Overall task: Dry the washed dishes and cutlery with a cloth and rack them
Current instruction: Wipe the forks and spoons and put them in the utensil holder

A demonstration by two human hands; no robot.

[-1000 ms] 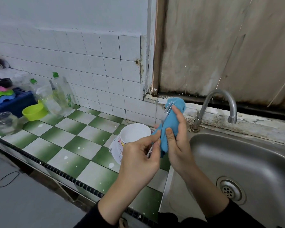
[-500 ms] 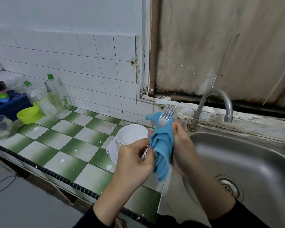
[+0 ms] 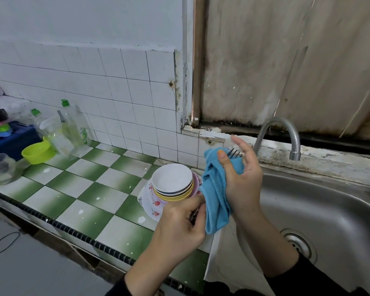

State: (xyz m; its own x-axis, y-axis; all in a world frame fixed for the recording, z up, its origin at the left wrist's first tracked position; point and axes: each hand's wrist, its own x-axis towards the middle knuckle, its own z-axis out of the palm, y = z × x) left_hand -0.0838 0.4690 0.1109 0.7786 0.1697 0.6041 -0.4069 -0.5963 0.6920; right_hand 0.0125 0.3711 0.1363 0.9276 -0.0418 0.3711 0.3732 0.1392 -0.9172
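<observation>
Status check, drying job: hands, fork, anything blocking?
Left hand pinches fork handle. Right hand holds blue cloth round fork, tines poking out. Not racked yet. Bowl stack beside left hand, not blocking.

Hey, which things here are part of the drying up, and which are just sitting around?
Job in hand: fork, gripped by the left hand; cloth, held in the right hand; stacked bowls.

Lying about: green bowl; bottles; jar; tap.

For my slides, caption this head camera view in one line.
Right hand holds a blue cloth around a fork while the left hand pinches its handle, beside stacked bowls and a sink.
</observation>
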